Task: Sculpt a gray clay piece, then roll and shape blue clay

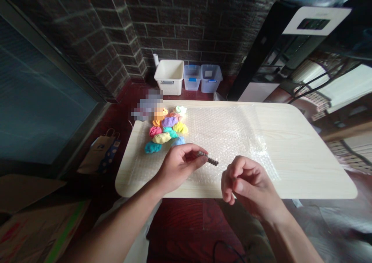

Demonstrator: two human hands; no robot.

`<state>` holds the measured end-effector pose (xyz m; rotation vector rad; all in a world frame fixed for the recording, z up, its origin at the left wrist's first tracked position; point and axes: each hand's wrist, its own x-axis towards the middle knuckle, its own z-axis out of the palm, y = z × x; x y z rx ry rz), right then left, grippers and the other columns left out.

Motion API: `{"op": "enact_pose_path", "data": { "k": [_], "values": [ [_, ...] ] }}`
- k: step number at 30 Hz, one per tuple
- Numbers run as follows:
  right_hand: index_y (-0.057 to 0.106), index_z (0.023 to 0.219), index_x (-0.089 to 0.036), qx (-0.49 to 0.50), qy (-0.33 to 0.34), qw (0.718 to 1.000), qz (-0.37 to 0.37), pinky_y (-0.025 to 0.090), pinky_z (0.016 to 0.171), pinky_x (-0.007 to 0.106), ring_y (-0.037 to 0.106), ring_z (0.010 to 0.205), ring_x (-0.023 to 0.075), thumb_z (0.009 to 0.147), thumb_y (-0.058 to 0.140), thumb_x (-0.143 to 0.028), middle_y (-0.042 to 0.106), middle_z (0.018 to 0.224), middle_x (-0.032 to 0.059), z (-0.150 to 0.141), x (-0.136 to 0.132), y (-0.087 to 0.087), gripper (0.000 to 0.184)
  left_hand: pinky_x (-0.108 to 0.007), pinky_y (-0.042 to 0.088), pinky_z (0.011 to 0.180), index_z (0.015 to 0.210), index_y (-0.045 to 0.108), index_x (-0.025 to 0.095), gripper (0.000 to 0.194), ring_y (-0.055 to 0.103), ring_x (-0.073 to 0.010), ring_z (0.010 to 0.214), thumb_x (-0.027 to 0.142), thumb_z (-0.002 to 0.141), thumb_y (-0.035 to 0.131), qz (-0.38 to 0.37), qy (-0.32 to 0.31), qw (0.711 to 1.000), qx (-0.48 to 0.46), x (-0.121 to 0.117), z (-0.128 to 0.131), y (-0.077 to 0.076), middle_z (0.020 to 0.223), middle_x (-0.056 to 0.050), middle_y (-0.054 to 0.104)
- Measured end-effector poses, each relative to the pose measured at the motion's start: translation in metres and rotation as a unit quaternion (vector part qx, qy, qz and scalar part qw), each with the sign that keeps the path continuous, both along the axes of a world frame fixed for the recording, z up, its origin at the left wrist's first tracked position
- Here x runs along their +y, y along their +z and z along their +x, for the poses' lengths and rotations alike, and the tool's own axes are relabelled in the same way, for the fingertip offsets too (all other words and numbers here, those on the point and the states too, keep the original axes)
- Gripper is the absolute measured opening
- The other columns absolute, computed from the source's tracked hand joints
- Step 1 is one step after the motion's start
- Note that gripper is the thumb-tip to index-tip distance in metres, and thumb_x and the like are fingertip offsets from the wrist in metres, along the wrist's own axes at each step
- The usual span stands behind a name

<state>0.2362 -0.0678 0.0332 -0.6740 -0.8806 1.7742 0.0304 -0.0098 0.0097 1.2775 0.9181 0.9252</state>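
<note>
My left hand (181,164) is closed, with thumb and fingertips pinching a short dark beaded-looking strip (213,161) above the bubble wrap. One end of the strip points right, toward my right hand; its exact kind does not show. My right hand (247,183) hovers apart from it over the table's near edge, fingers curled and thumb against them. Whether anything small is in that pinch is hidden. Beyond my left hand lies a cluster of several soft, colourful lumps, among them a purple one (169,122), a yellow one (180,128) and a teal one (152,147).
Bubble wrap (223,127) covers much of the pale table (308,150). Behind it on the floor stand a white bin (169,77) and two clear bins (210,79). A paper bag (97,154) and cardboard (37,232) are at left; a black-and-white machine (258,91) stands at right.
</note>
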Motion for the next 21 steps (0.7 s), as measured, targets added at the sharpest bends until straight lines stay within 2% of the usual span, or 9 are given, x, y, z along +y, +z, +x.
{"op": "enact_pose_path", "data": {
  "k": [3, 5, 7, 12, 15, 17, 21],
  "values": [
    [0.077, 0.088, -0.02, -0.031, -0.023, 0.999, 0.011, 0.062, 0.058, 0.02, 0.077, 0.064, 0.0136, 0.086, 0.088, -0.02, 0.082, 0.077, 0.0038, -0.0007, 0.0006, 0.0004, 0.011, -0.024, 0.051, 0.068, 0.099, 0.078, 0.015, 0.026, 0.065, -0.0149, 0.076, 0.036, 0.086, 0.084, 0.003, 0.002, 1.0, 0.003, 0.0, 0.0002, -0.0001, 0.083, -0.005, 0.075],
    [0.08, 0.094, -0.02, -0.034, -0.02, 0.999, 0.001, 0.065, 0.064, 0.023, 0.082, 0.075, 0.0172, 0.091, 0.083, -0.024, 0.085, 0.089, 0.0074, -0.0017, 0.0008, 0.0028, 0.006, -0.024, 0.051, 0.068, 0.098, 0.078, 0.014, 0.025, 0.065, -0.0148, 0.075, 0.036, 0.086, 0.084, 0.004, 0.003, 1.0, 0.004, 0.0, 0.0004, 0.0013, 0.081, -0.005, 0.074],
    [0.08, 0.099, -0.021, -0.032, -0.016, 0.999, -0.019, 0.066, 0.064, 0.025, 0.084, 0.08, 0.0206, 0.096, 0.079, -0.03, 0.086, 0.094, 0.0095, -0.0023, 0.0014, 0.0053, 0.011, -0.024, 0.051, 0.067, 0.097, 0.078, 0.014, 0.025, 0.065, -0.015, 0.074, 0.036, 0.085, 0.084, 0.006, 0.004, 1.0, 0.008, -0.0001, 0.0005, 0.0027, 0.08, -0.004, 0.074],
    [0.073, 0.083, -0.019, -0.053, -0.063, 0.995, -0.049, 0.057, 0.044, 0.023, 0.077, 0.058, 0.0202, 0.094, 0.078, -0.045, 0.081, 0.071, 0.0074, 0.0004, 0.0052, 0.0059, 0.029, -0.024, 0.053, 0.067, 0.098, 0.078, 0.014, 0.023, 0.067, -0.0153, 0.074, 0.034, 0.087, 0.082, 0.007, 0.005, 1.0, 0.004, -0.0011, 0.0008, 0.0007, 0.082, -0.005, 0.075],
    [0.072, 0.078, -0.02, -0.059, -0.113, 0.992, -0.013, 0.05, 0.044, 0.021, 0.066, 0.051, 0.0139, 0.088, 0.086, -0.04, 0.073, 0.064, 0.002, 0.0028, 0.0079, 0.0025, 0.026, -0.023, 0.054, 0.07, 0.1, 0.078, 0.014, 0.022, 0.069, -0.0147, 0.076, 0.032, 0.087, 0.081, -0.008, -0.001, 1.0, -0.019, -0.0015, 0.0009, -0.0025, 0.085, -0.005, 0.076],
    [0.075, 0.08, -0.021, -0.068, -0.14, 0.988, 0.02, 0.05, 0.05, 0.021, 0.061, 0.056, 0.0113, 0.08, 0.092, -0.03, 0.069, 0.065, -0.001, 0.0037, 0.0089, 0.0003, 0.019, -0.023, 0.055, 0.072, 0.1, 0.078, 0.014, 0.021, 0.069, -0.014, 0.078, 0.031, 0.087, 0.082, -0.018, -0.003, 0.999, -0.033, -0.0015, 0.0009, -0.0036, 0.087, -0.005, 0.076],
    [0.082, 0.085, -0.025, -0.113, -0.149, 0.981, 0.054, 0.054, 0.062, 0.024, 0.064, 0.068, 0.0129, 0.076, 0.096, -0.023, 0.072, 0.073, -0.0003, 0.0054, 0.0071, -0.0024, 0.017, -0.023, 0.056, 0.075, 0.1, 0.078, 0.015, 0.021, 0.07, -0.0146, 0.081, 0.03, 0.087, 0.083, -0.026, -0.004, 0.999, -0.033, -0.0016, 0.0006, -0.0028, 0.09, -0.006, 0.077]
  ]
}}
